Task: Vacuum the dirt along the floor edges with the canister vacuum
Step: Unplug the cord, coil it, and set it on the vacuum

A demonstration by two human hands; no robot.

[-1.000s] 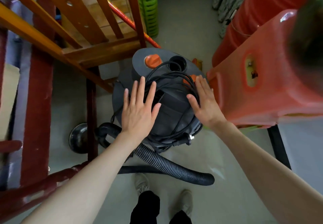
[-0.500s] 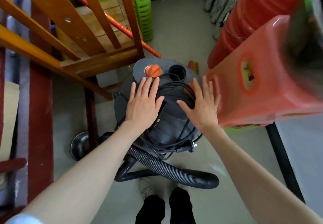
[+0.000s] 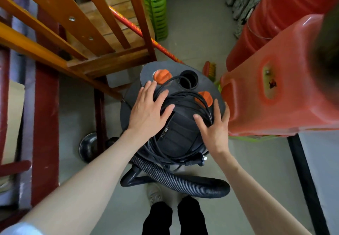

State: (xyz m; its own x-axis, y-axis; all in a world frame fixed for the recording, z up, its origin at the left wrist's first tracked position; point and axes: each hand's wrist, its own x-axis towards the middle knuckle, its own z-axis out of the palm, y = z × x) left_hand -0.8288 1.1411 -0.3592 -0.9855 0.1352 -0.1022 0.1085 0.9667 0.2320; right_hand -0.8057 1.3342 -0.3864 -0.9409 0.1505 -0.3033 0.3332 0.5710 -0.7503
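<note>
1. Since half a second ago, the left hand [image 3: 148, 110] has shifted further onto the dark lid of the canister vacuum [image 3: 176, 124], its fingertips now close to the left orange cap [image 3: 162, 76]; the right hand [image 3: 215, 126] has slid back toward the person, away from the right orange cap [image 3: 205, 98].
2. At far left stand dark red posts [image 3: 45, 124] and a wooden chair [image 3: 102, 38] with slanted slats; a red pole [image 3: 146, 38] runs behind it.
3. The vacuum sits on the floor in the middle, between the chair and the red plastic stool [image 3: 286, 80].
4. The left hand lies flat on the lid with fingers spread wide, pressing on the coiled power cord [image 3: 185, 95]. It holds nothing.
5. The right hand is also spread, thumb toward the lid's centre and fingers on the cord loops at the lid's right edge, just beside the stool.
6. The ribbed hose [image 3: 176, 181] curls on the floor below the canister; the plug [image 3: 199, 160] hangs at its near right side.
7. The canister's body is mostly hidden under the lid and arms, and a dark blur covers the top right corner.
</note>
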